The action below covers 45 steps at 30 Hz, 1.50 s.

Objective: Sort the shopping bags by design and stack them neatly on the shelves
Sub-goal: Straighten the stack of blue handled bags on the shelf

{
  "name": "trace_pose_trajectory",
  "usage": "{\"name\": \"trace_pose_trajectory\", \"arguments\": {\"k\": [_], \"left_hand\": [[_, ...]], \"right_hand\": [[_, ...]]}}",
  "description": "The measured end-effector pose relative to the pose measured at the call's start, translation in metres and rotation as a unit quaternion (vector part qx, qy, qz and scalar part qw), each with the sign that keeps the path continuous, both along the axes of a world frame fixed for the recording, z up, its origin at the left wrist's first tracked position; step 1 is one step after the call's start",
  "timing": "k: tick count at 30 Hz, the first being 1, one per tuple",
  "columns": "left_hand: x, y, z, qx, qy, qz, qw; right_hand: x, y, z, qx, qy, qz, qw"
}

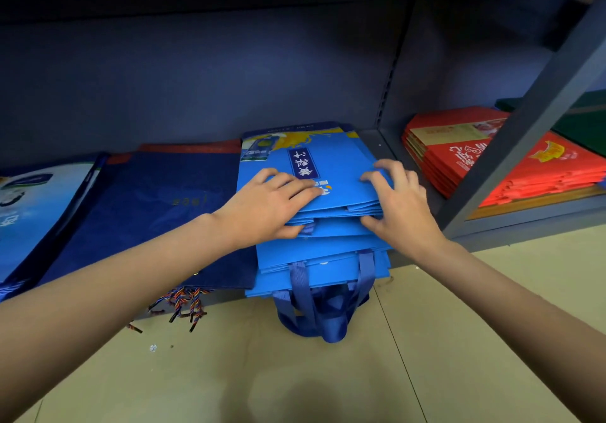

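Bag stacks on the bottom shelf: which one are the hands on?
The bright blue stack, between the dark navy stack and the red stack. Left hand and right hand grip its top bags.

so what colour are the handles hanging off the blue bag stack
Darker blue ribbon handles, hanging below the light blue stack; seen in the head view.
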State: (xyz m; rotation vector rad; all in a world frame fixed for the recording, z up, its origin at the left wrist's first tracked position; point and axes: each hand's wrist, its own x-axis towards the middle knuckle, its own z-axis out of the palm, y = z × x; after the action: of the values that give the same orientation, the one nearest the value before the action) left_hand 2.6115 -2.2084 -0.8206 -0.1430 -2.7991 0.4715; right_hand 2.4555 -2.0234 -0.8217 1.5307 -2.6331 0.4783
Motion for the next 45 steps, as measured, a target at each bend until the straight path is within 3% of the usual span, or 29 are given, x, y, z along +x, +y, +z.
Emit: {"name": "trace_pose_trajectory", "arguments": {"k": [4, 6, 13, 16, 22, 28, 34, 38, 45], "left_hand": [[0.006, -0.004, -0.001, 0.015, -0.021, -0.013, 1.0], [0.011, -0.005, -0.007, 0.026, -0.032, -0.019, 0.999], [0.023, -0.006, -0.029, 0.023, -0.054, -0.006, 0.998], [0.02, -0.005, -0.027, 0.023, -0.039, -0.015, 0.999], [0.017, 0.003, -0.028, -0.008, 0.007, 0.002, 1.0], [0.02, 0.001, -0.031, 0.036, 0.003, 0.015, 0.999], [0.02, 0.002, -0.031, 0.042, 0.033, -0.001, 0.999], [0.017, 0.008, -0.027, -0.03, 0.081, 0.009, 0.996], [0.016, 0.009, -0.029, -0.009, 0.048, -0.012, 0.999]], "right_hand": [[-0.012, 0.02, -0.011, 0.007, -0.164, 0.029, 0.986], [-0.011, 0.027, -0.015, 0.034, -0.178, 0.066, 0.981], [0.007, 0.018, -0.027, 0.105, -0.054, 0.056, 0.991], [0.008, 0.014, -0.027, 0.104, 0.001, 0.099, 0.99], [0.008, 0.013, -0.019, 0.051, -0.054, 0.131, 0.989], [-0.001, 0.009, -0.015, 0.059, -0.058, 0.162, 0.983], [-0.007, 0.004, -0.009, 0.069, -0.038, 0.18, 0.98], [-0.007, 0.0, -0.006, 0.049, -0.017, 0.195, 0.979], [-0.003, 0.002, -0.017, 0.043, -0.004, 0.204, 0.978]]}}
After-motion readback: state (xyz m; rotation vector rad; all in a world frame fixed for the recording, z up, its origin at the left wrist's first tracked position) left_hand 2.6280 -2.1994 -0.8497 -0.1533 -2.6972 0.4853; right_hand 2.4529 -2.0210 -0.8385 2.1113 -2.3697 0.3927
